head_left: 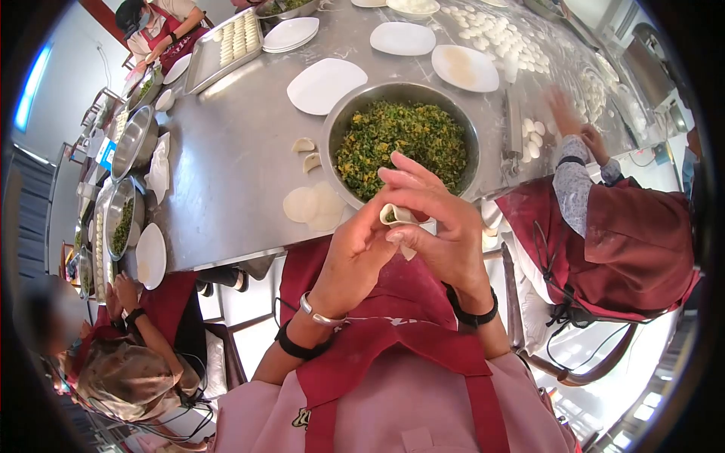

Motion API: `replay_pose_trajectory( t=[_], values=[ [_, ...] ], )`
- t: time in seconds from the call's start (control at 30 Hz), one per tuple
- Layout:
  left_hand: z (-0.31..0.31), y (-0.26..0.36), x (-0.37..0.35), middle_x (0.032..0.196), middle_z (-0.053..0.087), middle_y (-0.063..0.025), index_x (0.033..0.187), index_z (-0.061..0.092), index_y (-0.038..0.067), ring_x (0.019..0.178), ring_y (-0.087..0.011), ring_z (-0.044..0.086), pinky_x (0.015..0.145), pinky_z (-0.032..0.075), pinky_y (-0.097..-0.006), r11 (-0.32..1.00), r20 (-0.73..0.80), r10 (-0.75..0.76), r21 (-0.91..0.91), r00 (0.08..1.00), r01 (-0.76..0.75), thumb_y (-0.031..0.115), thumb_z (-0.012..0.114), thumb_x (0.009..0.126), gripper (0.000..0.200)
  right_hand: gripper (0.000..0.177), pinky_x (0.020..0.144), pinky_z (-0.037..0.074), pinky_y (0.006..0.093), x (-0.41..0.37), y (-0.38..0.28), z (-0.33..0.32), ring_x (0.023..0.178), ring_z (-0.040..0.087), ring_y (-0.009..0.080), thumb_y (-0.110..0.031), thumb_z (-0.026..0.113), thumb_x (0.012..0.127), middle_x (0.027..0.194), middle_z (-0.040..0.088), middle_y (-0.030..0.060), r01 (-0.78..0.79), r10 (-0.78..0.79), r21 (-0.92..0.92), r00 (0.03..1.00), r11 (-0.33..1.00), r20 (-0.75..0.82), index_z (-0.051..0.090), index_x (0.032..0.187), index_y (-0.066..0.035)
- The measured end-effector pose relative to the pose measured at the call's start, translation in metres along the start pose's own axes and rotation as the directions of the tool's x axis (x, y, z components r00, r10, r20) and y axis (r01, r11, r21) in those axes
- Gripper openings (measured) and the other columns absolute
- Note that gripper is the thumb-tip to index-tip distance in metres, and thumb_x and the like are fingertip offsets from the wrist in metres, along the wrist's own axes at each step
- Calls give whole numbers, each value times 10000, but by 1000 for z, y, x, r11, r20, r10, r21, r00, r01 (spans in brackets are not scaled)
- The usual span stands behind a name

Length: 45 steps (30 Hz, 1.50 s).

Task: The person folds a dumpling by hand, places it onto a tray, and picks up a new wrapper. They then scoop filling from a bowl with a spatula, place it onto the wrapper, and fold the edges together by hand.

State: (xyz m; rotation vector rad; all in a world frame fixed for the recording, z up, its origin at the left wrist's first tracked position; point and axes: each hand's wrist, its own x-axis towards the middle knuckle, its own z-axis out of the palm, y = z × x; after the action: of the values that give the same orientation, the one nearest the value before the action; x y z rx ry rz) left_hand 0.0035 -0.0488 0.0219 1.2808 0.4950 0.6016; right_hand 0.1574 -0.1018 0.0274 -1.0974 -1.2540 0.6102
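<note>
Close in front of my chest, a partly folded dumpling (398,216) with green filling showing at its open end is between my two hands. My left hand (359,245) cups it from the left, fingers curled against it. The thumb and fingers of my right hand (445,223) pinch its wrapper from the right. Just beyond my hands stands a steel bowl (326,143) full of chopped green and yellow filling (400,143). Left of the bowl lie two folded dumplings (303,145) and several round wrappers (311,207) on the steel table (226,196).
White plates (326,85) stand behind the bowl. A tray of dumplings (238,41) is at the far left. Many dough pieces (498,34) lie at the back right. Co-workers sit at right (604,241), left (136,355) and far left (162,30); the right one's hand is blurred.
</note>
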Motion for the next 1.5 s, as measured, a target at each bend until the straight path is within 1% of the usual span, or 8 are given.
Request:
replay_pose_trajectory(
  t=[0.37, 0.57, 0.67, 0.77, 0.9, 1.17, 1.37, 1.5],
  values=[
    [-10, 2, -2, 1285, 587, -79, 1520, 337, -36, 1073, -103, 571, 901, 484, -260, 994, -171, 98, -31, 980, -105, 91, 550, 1016, 561, 137, 953, 527, 392, 4, 12, 32, 1238, 605, 353, -1, 765, 784, 1087, 742, 143, 31, -29, 12, 987, 999, -160, 743, 914, -39],
    [-23, -11, -5, 1224, 621, -83, 1512, 362, -23, 1011, -82, 567, 832, 483, -233, 985, -183, 158, 104, 970, -141, 24, 547, 996, 551, 196, 939, 533, 398, 10, 25, 37, 1230, 611, 353, -14, 779, 761, 1127, 734, 142, 204, -218, -288, 976, 936, -18, 738, 951, -40],
    [-39, -9, -7, 1193, 622, -67, 1524, 349, -5, 1007, -83, 570, 831, 481, -236, 999, -126, 44, 22, 991, -42, 0, 528, 987, 566, 234, 873, 556, 370, 16, 21, 35, 1269, 583, 339, -7, 779, 754, 1176, 717, 145, 216, -194, -338, 976, 916, 96, 737, 982, -37],
    [-43, 1, -10, 1189, 614, -64, 1540, 322, 10, 1019, -94, 579, 843, 482, -242, 999, -82, -22, -44, 996, 19, -5, 523, 980, 595, 258, 806, 567, 332, 21, 6, 43, 1324, 537, 323, -1, 778, 749, 1231, 695, 148, -38, 45, -90, 996, 995, 75, 738, 1003, -34],
    [-51, 3, -15, 1225, 608, -75, 1516, 336, -7, 1053, -105, 587, 878, 486, -248, 998, -3, -25, -54, 1000, 25, 15, 543, 978, 576, 275, 985, 506, 429, 26, 5, 42, 1356, 490, 371, -68, 816, 739, 1249, 670, 197, -32, 45, -60, 973, 998, 225, 740, 996, -10],
    [-49, 9, -25, 1248, 618, -93, 1379, 488, -43, 1095, -111, 597, 896, 500, -256, 1000, -73, 15, 19, 997, -14, 5, 569, 974, 416, 206, 1047, 468, 456, 12, 19, 51, 1352, 487, 395, -82, 820, 775, 1123, 720, 184, 34, -42, 70, 991, 997, 124, 748, 952, -3],
    [-35, 0, -17, 1176, 660, -83, 1300, 557, -55, 1075, -130, 616, 942, 504, -286, 974, -264, 115, -157, 958, -160, 7, 620, 965, 346, 215, 1102, 411, 467, 11, 12, 63, 1337, 518, 376, -44, 803, 773, 1113, 735, 166, -40, 45, 106, 998, 994, -44, 754, 980, -15],
    [-30, 2, -19, 1190, 654, -96, 1310, 541, -63, 1104, -135, 613, 951, 499, -277, 987, -277, 95, -101, 956, -127, 0, 627, 958, 368, 300, 1169, 298, 505, 7, 30, 48, 1366, 484, 381, -118, 790, 801, 1179, 716, 155, 143, -140, -27, 985, 989, 100, 745, 1084, -27]
  ],
)
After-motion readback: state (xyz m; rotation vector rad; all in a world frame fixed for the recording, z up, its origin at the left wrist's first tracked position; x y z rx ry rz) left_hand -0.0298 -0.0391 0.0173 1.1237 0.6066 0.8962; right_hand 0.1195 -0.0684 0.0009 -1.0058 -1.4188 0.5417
